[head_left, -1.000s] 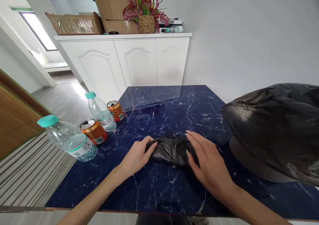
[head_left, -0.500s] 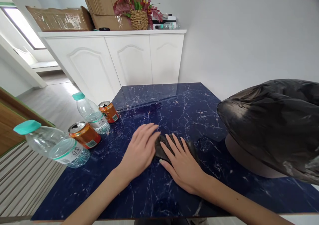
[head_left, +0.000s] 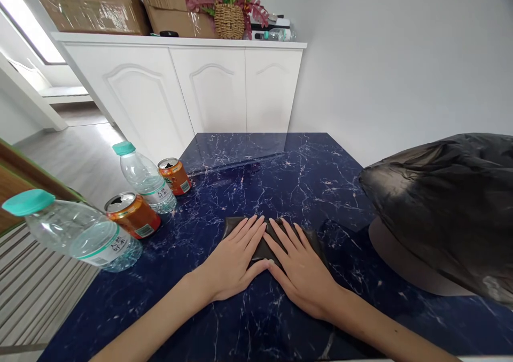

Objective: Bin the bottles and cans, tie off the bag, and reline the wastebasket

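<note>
A flattened black plastic bag (head_left: 262,251), apparently folded, lies on the dark blue marbled table near its front. My left hand (head_left: 234,260) rests palm down on the bag's left half, fingers stretched out. Across the right half lies my right hand (head_left: 302,271), also flat with its fingers spread. Both thumbs meet at the bag's near edge. Much of the bag is hidden under the two hands. A bin (head_left: 409,266) stands to the right, its top covered by a larger black bag (head_left: 444,201).
On the table's left side stand two plastic water bottles, a near one (head_left: 104,244) and a far one (head_left: 150,183), and two orange cans, a near one (head_left: 134,215) and a far one (head_left: 175,177). Behind the table is a white cabinet (head_left: 216,92) bearing cardboard boxes and a flower basket (head_left: 229,21).
My left hand has come down flat onto the bag, its thumb now against the right thumb. More of the bag shows at the left. The view has shifted slightly.
</note>
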A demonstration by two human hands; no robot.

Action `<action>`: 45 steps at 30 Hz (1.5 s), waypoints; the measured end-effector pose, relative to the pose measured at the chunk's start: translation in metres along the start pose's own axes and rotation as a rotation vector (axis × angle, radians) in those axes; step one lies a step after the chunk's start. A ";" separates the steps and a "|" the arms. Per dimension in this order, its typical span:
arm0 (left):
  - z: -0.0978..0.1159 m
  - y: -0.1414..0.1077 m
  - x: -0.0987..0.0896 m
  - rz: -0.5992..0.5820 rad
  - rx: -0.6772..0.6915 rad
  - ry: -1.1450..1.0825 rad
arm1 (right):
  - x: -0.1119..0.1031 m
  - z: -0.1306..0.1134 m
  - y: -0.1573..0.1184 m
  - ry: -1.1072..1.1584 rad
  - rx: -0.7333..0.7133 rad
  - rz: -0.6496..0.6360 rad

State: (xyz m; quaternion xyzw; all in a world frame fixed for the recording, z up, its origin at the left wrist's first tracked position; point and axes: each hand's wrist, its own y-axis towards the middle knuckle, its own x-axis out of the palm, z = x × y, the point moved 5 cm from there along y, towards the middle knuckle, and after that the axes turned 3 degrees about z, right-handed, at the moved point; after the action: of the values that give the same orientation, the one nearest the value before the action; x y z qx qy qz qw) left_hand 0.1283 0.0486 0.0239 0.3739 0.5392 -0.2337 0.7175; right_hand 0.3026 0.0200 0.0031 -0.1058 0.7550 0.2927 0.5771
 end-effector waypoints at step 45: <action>0.013 0.162 0.058 -0.170 -0.034 -0.032 | -0.064 0.081 -0.133 0.123 0.078 0.122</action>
State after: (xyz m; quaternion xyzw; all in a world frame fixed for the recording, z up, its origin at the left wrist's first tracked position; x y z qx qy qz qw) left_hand 0.2733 0.1415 0.0168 0.3108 0.5612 -0.2908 0.7098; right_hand 0.4540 -0.0528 0.0078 -0.0551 0.8049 0.2907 0.5145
